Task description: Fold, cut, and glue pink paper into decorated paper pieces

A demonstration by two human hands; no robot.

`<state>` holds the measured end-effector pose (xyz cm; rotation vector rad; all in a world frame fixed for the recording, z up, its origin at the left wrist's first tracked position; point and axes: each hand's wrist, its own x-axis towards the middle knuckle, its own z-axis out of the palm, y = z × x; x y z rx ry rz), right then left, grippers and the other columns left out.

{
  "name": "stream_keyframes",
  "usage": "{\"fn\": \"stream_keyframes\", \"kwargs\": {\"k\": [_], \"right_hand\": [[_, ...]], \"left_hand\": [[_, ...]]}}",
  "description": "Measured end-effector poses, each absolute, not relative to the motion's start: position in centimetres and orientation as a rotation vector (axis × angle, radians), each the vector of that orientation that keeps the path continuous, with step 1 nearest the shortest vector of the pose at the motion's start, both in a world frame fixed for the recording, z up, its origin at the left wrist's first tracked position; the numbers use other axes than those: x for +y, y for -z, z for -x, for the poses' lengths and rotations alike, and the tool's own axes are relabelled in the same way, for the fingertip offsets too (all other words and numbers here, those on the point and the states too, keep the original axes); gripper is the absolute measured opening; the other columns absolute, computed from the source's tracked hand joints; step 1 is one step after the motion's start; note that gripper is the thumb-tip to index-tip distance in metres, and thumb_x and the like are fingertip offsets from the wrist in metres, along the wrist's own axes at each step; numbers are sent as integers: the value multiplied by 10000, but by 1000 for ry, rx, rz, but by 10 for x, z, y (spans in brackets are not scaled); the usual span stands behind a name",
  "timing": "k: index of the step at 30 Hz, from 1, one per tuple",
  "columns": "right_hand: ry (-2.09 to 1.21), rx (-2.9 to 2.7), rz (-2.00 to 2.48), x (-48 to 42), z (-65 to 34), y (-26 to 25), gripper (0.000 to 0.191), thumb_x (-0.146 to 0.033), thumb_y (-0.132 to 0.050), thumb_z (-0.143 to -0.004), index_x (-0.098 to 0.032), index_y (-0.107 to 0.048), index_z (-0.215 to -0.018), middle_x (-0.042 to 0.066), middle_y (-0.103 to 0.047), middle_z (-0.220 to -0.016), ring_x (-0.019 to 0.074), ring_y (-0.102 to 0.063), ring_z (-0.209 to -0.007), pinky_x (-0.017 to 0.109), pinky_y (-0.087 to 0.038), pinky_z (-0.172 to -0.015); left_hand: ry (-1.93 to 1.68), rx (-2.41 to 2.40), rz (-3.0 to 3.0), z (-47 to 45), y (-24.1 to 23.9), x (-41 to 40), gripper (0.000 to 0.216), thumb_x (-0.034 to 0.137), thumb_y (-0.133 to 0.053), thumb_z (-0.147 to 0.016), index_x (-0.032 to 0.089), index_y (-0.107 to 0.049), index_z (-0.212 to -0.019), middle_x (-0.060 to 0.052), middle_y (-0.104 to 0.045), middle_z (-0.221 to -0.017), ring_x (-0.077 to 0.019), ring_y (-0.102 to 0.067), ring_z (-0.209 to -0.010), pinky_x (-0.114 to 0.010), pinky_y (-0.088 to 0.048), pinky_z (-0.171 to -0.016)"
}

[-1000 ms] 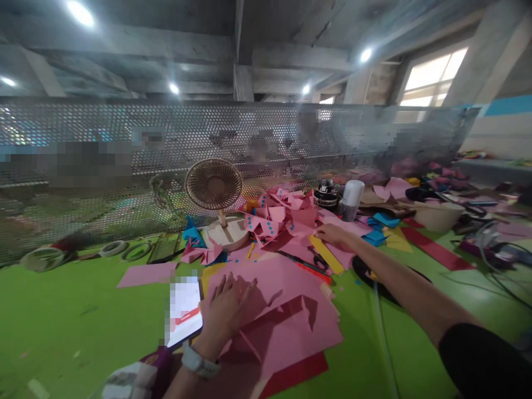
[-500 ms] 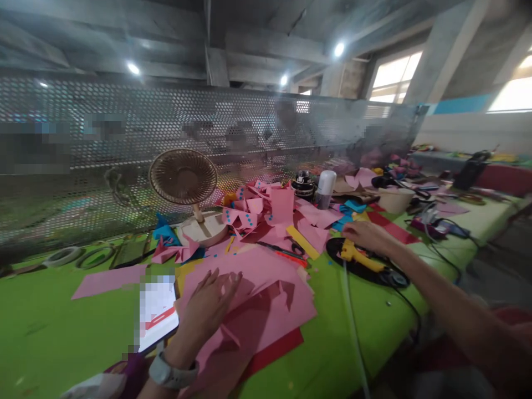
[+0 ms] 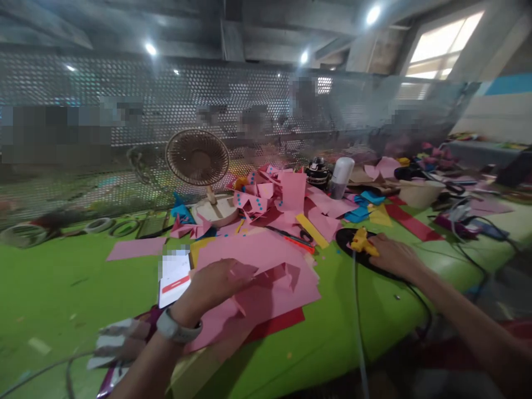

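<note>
Over a stack of pink paper sheets (image 3: pixel 270 249), my left hand (image 3: pixel 216 282), wearing a wristwatch (image 3: pixel 177 327), is closed with a small folded pink paper piece (image 3: pixel 245 271) at its fingertips. Part of that piece is hidden by the fingers. To the right, my right hand (image 3: pixel 390 255) has its fingers wrapped round the handle of a yellow glue gun (image 3: pixel 363 242). The glue gun lies over a black oval plate (image 3: pixel 343 237). A dark red sheet (image 3: pixel 276 327) shows under the pink stack.
A fan (image 3: pixel 197 158) stands at the back before a perforated metal screen (image 3: pixel 257 127). Beside it lies a heap of pink cut-outs with blue dots (image 3: pixel 253 202). Scissors (image 3: pixel 286 237) and a lit phone (image 3: pixel 174 277) flank the stack. A pale cord (image 3: pixel 356 310) crosses the right side.
My right hand has moved from above the plate onto the glue gun's handle. My left hand's fingers have gone from spread to closed around a pink piece. The view has shifted.
</note>
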<state>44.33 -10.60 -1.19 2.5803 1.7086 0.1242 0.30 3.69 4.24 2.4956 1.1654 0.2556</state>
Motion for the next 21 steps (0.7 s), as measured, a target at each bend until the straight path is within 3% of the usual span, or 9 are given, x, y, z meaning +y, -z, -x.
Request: {"fn": "stream_keyframes", "kwargs": {"k": [8,15,17,21], "right_hand": [[-283,1619,-2632,-99,-439,22,294,-327,-481,-775,-148,-555,-997,148,-576,-1066,281,-613,-859,360,-431,-684],[-361,1579,-3182,-104,-449,24,373,-411,-452,-785,-171,-553,-1052,149,-574,-1106,301,-583,-920,391,-440,-745],[-225,1654,-3449,-106,-454,21,333,-397,-470,-756,-187,-571,-994,138,-601,-1029,294,-577,-886,384,-446,-726],[504,1902,-3673,-102,-446,9,190,-363,-476,-724,-213,-593,-717,85,-640,-836,237,-581,-761,322,-463,-639]], "left_hand": [[-111,1148,-2616,-1,-41,24,544,651,-406,-812,251,-652,-1087,-85,-676,-1071,-273,-615,-940,-346,-466,-798],[-145,1412,-2692,4,-39,23,532,595,-414,-824,158,-637,-1031,-133,-661,-974,-286,-613,-917,-371,-455,-779],[-47,1485,-2647,3,-40,21,551,621,-389,-820,151,-638,-963,-130,-671,-885,-290,-629,-833,-357,-453,-695],[45,1464,-2553,0,-39,14,416,541,-427,-824,185,-628,-897,-97,-695,-748,-273,-646,-710,-300,-412,-577]]}}
